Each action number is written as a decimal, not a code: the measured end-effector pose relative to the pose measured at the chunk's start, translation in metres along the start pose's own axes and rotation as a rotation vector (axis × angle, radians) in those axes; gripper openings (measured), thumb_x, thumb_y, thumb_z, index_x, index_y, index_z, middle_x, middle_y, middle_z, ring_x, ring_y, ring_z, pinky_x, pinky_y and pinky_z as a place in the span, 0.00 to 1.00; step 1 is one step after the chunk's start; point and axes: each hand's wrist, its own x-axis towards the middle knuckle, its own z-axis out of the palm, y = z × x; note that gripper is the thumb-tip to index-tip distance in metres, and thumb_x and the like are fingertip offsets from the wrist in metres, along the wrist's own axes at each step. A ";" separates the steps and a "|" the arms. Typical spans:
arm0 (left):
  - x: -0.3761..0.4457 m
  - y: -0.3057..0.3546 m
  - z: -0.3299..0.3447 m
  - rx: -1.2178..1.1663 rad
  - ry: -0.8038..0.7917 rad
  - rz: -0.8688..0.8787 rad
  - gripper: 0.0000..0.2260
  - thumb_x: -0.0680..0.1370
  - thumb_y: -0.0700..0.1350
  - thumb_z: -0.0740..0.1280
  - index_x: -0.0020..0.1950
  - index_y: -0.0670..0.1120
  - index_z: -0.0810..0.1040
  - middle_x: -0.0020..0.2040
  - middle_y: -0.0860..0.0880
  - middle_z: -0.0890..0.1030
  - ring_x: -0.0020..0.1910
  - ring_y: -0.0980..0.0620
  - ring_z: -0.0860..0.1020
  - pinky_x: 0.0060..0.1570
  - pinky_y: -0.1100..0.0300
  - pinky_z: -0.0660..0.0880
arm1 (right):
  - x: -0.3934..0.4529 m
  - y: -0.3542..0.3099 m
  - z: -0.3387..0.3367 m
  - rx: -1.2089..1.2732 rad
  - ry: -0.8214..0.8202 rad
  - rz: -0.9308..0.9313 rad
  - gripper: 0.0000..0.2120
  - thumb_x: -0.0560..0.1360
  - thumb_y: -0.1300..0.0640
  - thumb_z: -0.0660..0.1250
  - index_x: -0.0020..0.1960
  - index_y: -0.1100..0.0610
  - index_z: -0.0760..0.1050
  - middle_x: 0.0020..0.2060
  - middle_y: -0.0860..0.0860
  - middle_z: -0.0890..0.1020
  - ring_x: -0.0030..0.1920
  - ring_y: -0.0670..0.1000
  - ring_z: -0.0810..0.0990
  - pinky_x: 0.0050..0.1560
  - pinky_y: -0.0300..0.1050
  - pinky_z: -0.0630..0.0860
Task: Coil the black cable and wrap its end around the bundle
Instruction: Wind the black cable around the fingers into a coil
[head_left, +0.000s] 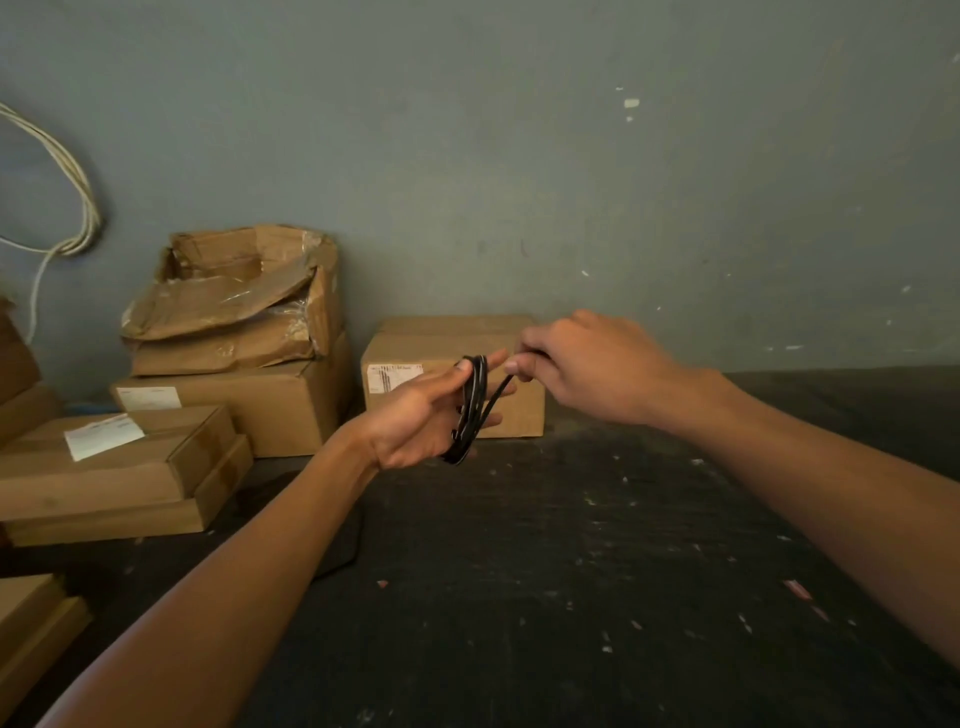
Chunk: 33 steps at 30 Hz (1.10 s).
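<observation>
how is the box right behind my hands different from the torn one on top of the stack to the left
The box behind the hands is closed and square-edged; the torn box gapes open, crumpled. The first sits directly on the dark floor, the torn one on another carton. Both are brown cardboard against the wall.

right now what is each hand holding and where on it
The left hand holds the coiled black cable looped around its fingers; the right hand pinches the cable's loose end beside the coil.

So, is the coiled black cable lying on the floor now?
No, the black cable is looped around the left hand, held up above the dark floor.
</observation>
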 end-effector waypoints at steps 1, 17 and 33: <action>-0.001 0.000 0.005 0.008 -0.008 -0.005 0.20 0.81 0.54 0.54 0.72 0.55 0.70 0.73 0.46 0.71 0.73 0.41 0.66 0.71 0.39 0.60 | 0.003 0.001 -0.001 0.021 -0.010 0.022 0.12 0.80 0.46 0.60 0.42 0.48 0.77 0.26 0.41 0.71 0.28 0.42 0.70 0.28 0.39 0.61; -0.014 0.010 0.032 -0.017 -0.441 -0.104 0.20 0.81 0.54 0.57 0.66 0.43 0.75 0.33 0.49 0.71 0.46 0.46 0.76 0.66 0.34 0.58 | -0.001 0.029 0.001 0.944 -0.136 0.161 0.04 0.76 0.59 0.68 0.47 0.59 0.80 0.31 0.49 0.76 0.29 0.42 0.73 0.28 0.32 0.70; -0.013 0.014 0.031 -0.434 -0.389 0.021 0.16 0.80 0.49 0.53 0.36 0.44 0.70 0.24 0.52 0.60 0.29 0.52 0.70 0.50 0.45 0.77 | -0.025 -0.001 0.039 1.303 0.127 0.291 0.05 0.78 0.60 0.65 0.44 0.56 0.74 0.36 0.47 0.81 0.37 0.42 0.79 0.39 0.44 0.75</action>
